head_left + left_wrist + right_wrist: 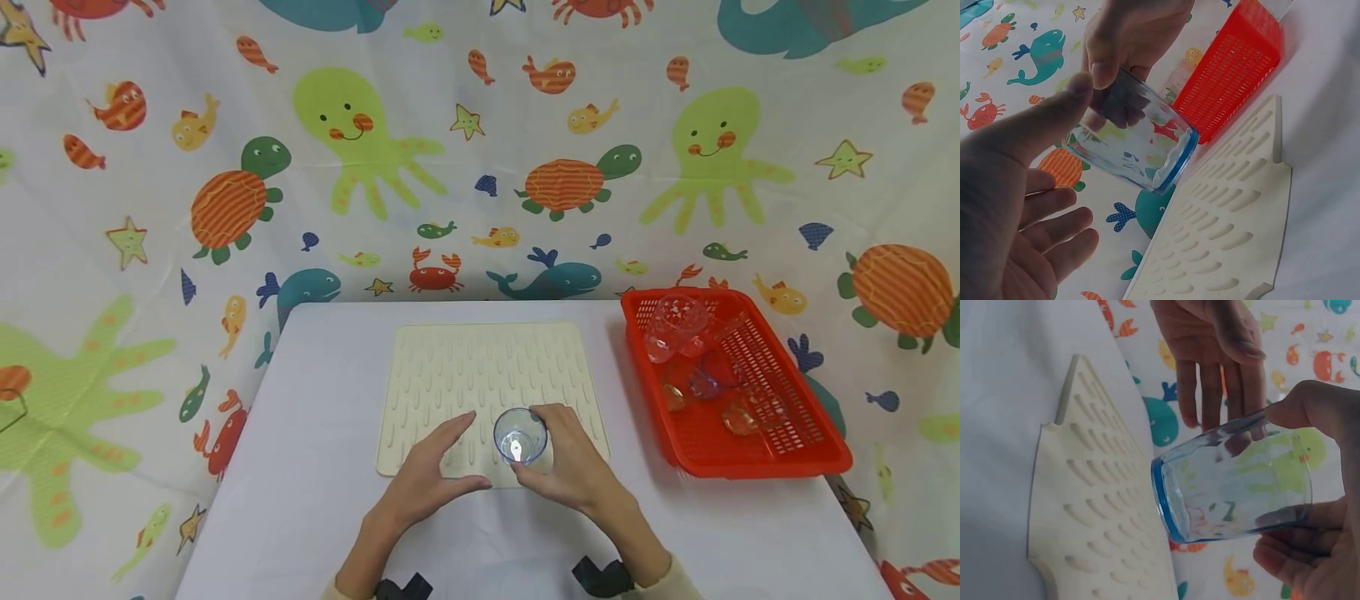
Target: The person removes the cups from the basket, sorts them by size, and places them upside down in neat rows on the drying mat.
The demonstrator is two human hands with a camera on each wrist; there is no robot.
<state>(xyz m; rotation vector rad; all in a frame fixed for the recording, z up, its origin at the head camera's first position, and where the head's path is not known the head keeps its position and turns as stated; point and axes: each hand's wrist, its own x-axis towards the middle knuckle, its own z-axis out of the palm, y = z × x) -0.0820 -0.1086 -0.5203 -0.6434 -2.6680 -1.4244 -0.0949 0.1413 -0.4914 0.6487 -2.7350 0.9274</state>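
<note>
While the right hand (566,461) pinched the clear blue-based glass (520,437) between thumb and fingers over the cream mat (457,358), the left hand (426,477) hung just beside, fingers loosely extended.

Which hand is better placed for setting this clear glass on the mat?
The right hand, I'd say: it grips the glass above the mat, while the left hand holds nothing.
</note>
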